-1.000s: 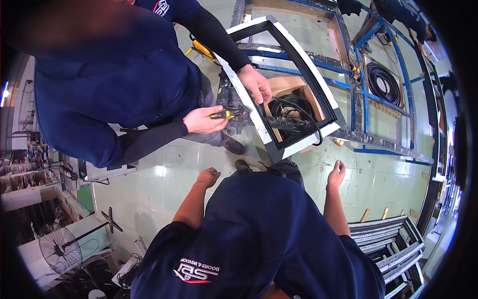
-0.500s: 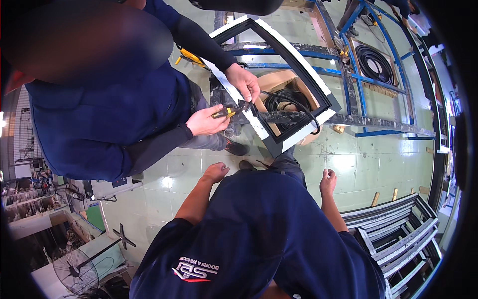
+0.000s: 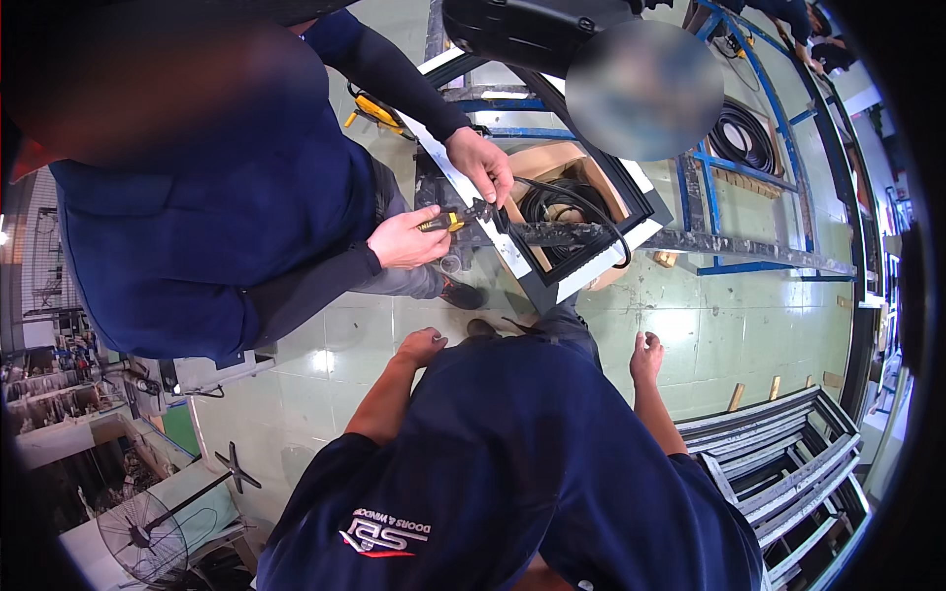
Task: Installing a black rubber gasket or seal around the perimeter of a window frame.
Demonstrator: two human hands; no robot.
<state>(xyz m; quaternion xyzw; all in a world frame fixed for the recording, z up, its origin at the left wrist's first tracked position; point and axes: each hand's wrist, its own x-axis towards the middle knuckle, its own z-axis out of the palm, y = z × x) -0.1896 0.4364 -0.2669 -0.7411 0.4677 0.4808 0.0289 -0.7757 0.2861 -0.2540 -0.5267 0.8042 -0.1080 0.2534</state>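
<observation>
My left hand (image 3: 422,347) hangs low beside my body, fingers loosely curled in with nothing seen in them. On the other side, my right hand (image 3: 647,357) hangs with thumb and fingers a little apart, holding nothing. Both are away from the black-and-white rectangular frame (image 3: 645,233) lying on the blue metal stand. At the frame's left edge, a co-worker's hand (image 3: 402,239) grips yellow-and-black hand cutters (image 3: 445,222). That person's other hand (image 3: 479,163) pinches a black strip at the jaws. A black cord (image 3: 623,246) loops over the frame.
Under the frame, a cardboard box (image 3: 535,158) holds coiled black cord. The blue stand (image 3: 778,259) reaches right, past another black coil (image 3: 741,138). Stacked frames (image 3: 778,443) lie lower right, and a fan (image 3: 143,537) stands lower left. A black rounded object (image 3: 522,28) overhangs the frame's far end.
The black rounded object has come further in from the top, and a blurred round patch now covers the frame's far right part. My hands and the co-worker's hands stay nearly in place.
</observation>
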